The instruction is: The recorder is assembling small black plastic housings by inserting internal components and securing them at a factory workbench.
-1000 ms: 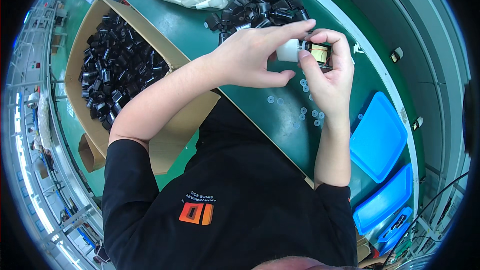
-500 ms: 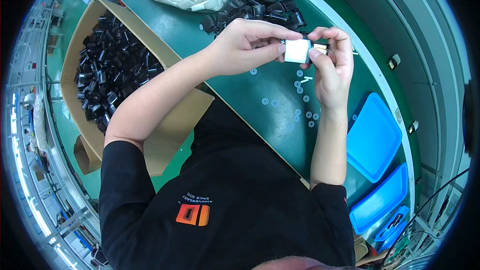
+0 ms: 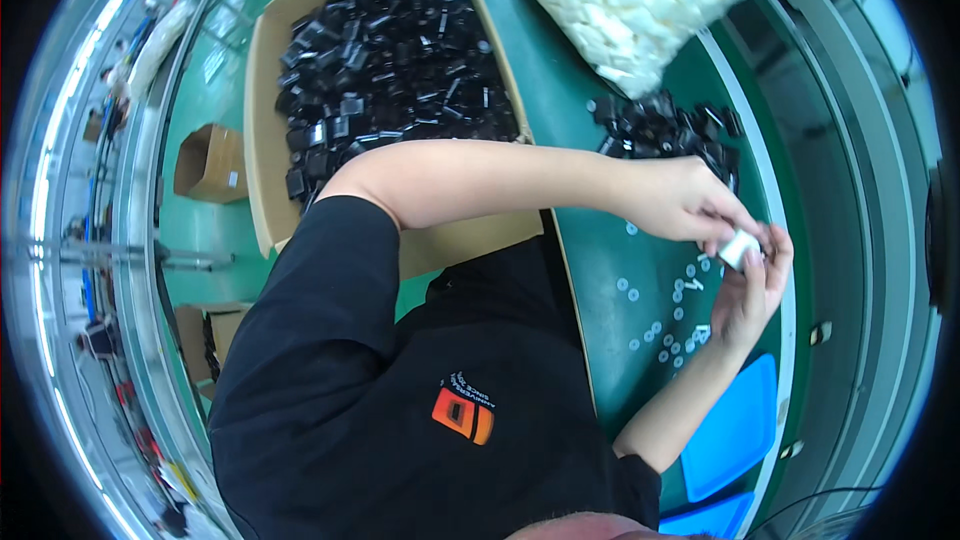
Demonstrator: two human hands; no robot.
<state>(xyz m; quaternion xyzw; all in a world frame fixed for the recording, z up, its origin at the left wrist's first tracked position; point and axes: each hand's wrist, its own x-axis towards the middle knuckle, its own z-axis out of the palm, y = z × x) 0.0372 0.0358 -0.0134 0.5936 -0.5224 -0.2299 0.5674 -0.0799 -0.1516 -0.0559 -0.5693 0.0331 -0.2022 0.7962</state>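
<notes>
Now both the left hand (image 3: 680,202) and right hand (image 3: 745,290) pinch one small white piece (image 3: 738,248) over the green counter (image 3: 590,270), while the black parts (image 3: 390,50) in the box look largely unworked.

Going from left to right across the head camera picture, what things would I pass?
Small open carton on the floor → big box of black parts → bag of white pieces → small white piece held in both hands → blue tray.
</notes>
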